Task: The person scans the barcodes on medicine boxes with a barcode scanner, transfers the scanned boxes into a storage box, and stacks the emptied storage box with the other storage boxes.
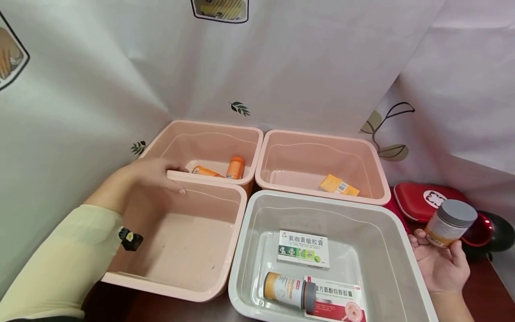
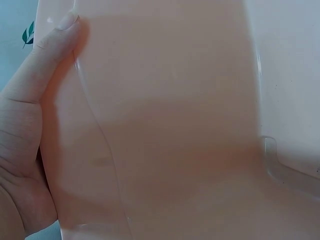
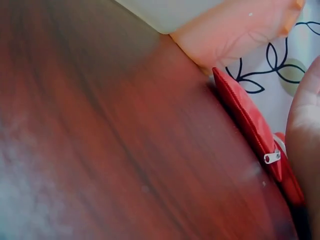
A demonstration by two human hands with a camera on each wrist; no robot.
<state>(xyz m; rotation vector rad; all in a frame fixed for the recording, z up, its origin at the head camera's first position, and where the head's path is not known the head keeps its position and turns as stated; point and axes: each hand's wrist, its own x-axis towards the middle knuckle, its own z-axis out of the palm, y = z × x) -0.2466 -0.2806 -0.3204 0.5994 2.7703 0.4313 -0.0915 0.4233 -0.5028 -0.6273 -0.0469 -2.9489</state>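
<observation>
My left hand (image 1: 153,173) grips the far rim of the front-left pink bin (image 1: 237,232), thumb inside its wall and fingers over the back. In the left wrist view the thumb (image 2: 42,65) lies along the pink wall. Out at the right, my right hand (image 1: 442,266) holds an upright jar (image 1: 444,230) with a grey lid and a white-orange label. To its left stands a grey bin (image 1: 386,250), where a similar jar (image 1: 281,288) lies on its side, partly over a red-white medicine box (image 1: 335,297). A green-white medicine box (image 1: 303,248) lies behind them.
The back-left pink bin (image 1: 217,127) contains orange bottles (image 1: 235,167). An orange-yellow box (image 1: 339,185) lies in the back-right pink bin (image 1: 318,136). By my right hand are a red zipped case (image 1: 414,199) and a dark rounded object (image 1: 500,232). A printed white sheet (image 1: 314,67) hangs behind.
</observation>
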